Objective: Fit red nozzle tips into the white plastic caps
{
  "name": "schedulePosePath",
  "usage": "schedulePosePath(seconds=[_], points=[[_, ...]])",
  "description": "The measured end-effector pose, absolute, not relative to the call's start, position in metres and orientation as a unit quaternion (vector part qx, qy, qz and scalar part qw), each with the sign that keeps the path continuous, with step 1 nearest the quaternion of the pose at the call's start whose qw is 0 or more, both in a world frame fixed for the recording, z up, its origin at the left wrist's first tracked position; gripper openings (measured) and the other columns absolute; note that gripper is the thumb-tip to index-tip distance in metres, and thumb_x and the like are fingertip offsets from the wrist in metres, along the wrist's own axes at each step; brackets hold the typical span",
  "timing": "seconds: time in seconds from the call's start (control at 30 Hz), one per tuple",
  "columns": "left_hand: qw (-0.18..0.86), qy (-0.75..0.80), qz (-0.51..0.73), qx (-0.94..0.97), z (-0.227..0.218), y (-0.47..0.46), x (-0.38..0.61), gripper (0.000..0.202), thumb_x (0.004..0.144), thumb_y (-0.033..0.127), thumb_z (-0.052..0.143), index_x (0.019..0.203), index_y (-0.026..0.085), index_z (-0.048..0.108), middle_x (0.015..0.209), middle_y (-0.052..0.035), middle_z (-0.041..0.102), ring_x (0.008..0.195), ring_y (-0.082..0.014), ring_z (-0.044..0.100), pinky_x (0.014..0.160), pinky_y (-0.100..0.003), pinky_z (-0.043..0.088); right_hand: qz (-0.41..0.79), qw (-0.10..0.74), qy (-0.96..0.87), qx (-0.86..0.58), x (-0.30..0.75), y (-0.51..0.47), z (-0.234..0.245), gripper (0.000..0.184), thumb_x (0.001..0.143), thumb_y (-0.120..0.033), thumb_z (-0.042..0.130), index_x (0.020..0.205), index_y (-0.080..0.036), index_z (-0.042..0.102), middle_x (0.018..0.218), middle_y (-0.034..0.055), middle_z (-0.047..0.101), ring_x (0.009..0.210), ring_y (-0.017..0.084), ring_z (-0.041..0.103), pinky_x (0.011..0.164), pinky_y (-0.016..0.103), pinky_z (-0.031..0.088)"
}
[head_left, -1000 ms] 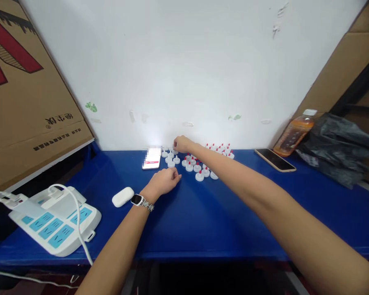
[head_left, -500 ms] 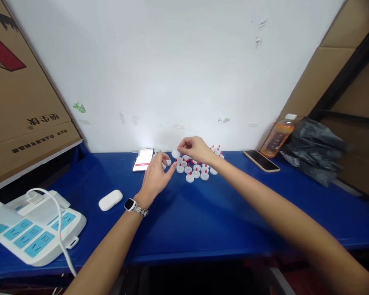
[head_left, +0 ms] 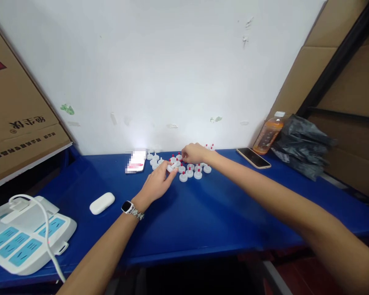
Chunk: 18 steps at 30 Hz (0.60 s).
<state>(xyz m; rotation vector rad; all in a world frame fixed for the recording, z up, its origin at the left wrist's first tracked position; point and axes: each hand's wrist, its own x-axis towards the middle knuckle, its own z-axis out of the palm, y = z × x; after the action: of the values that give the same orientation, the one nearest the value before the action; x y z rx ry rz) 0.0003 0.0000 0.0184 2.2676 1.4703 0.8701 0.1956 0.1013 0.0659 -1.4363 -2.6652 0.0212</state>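
Note:
My left hand (head_left: 157,181) pinches a white round nozzle cap (head_left: 172,167) between thumb and fingers, just above the blue tabletop. Fingers closed together, my right hand (head_left: 197,153) reaches down among small red tips behind it; what its fingertips hold is hidden. In front of and beside the right hand stand several white caps with red tips (head_left: 189,172). Left of them, several white caps without red tips (head_left: 153,161) lie near the wall. A watch (head_left: 128,207) is on my left wrist.
A lit phone (head_left: 136,161) lies left of the caps, with a white earbud case (head_left: 102,203) and a power strip (head_left: 27,241) nearer. To the right are another phone (head_left: 253,158), an orange drink bottle (head_left: 268,133) and a black plastic bag (head_left: 304,143). A cardboard box (head_left: 21,106) stands left.
The white cap that was in my right hand is now in my left. My right hand has dropped to the red tips. The view has shifted slightly to the right.

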Motion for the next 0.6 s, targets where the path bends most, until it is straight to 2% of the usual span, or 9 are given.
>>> schedulePosePath(seconds=[0.1,0.2,0.33,0.43,0.6], points=[[0.158,0.503,0.299,0.795,0.018,0.0,0.0,0.038,0.097,0.058,0.037,0.099,0.022,0.052,0.079,-0.001,0.058,0.07,-0.0184,0.054,0.062,-0.03,0.038,-0.072,-0.06,-0.881,-0.464,0.179,0.109,0.063,0.019,0.073,-0.013,0.068,0.09,-0.014,0.075,0.096,0.0168,0.074,0.097,0.031,0.067,0.091,0.042,0.041],[0.161,0.496,0.303,0.798,0.018,-0.001,0.0,0.038,0.097,0.057,0.038,0.092,0.022,0.05,0.078,-0.0003,0.057,0.069,-0.0174,0.053,0.063,-0.029,0.038,-0.116,-0.108,-0.879,-0.45,0.167,0.11,0.06,0.022,0.073,-0.008,0.065,0.093,-0.011,0.074,0.098,0.0202,0.073,0.102,0.033,0.066,0.095,0.046,0.037],[0.162,0.491,0.302,0.801,0.018,-0.001,0.0,0.037,0.097,0.057,0.039,0.092,0.022,0.049,0.075,0.0005,0.055,0.065,-0.0164,0.05,0.06,-0.029,0.036,-0.144,-0.115,-0.885,-0.427,0.162,0.111,0.058,0.026,0.076,-0.007,0.062,0.099,-0.009,0.073,0.102,0.0217,0.072,0.103,0.033,0.066,0.095,0.046,0.036],[0.165,0.489,0.306,0.8,0.018,-0.001,0.0,0.037,0.096,0.057,0.04,0.089,0.022,0.048,0.074,0.0006,0.054,0.065,-0.016,0.049,0.059,-0.029,0.035,-0.152,-0.112,-0.891,-0.414,0.165,0.111,0.058,0.025,0.077,-0.007,0.06,0.098,-0.01,0.073,0.1,0.0209,0.073,0.101,0.032,0.067,0.094,0.044,0.037],[0.172,0.491,0.303,0.798,0.016,-0.001,0.0,0.039,0.096,0.059,0.04,0.084,0.022,0.045,0.071,0.0021,0.052,0.062,-0.0149,0.048,0.058,-0.028,0.033,-0.126,-0.072,-0.895,-0.422,0.178,0.106,0.058,0.018,0.078,-0.02,0.06,0.089,-0.014,0.074,0.094,0.0165,0.074,0.09,0.028,0.068,0.087,0.038,0.039]])
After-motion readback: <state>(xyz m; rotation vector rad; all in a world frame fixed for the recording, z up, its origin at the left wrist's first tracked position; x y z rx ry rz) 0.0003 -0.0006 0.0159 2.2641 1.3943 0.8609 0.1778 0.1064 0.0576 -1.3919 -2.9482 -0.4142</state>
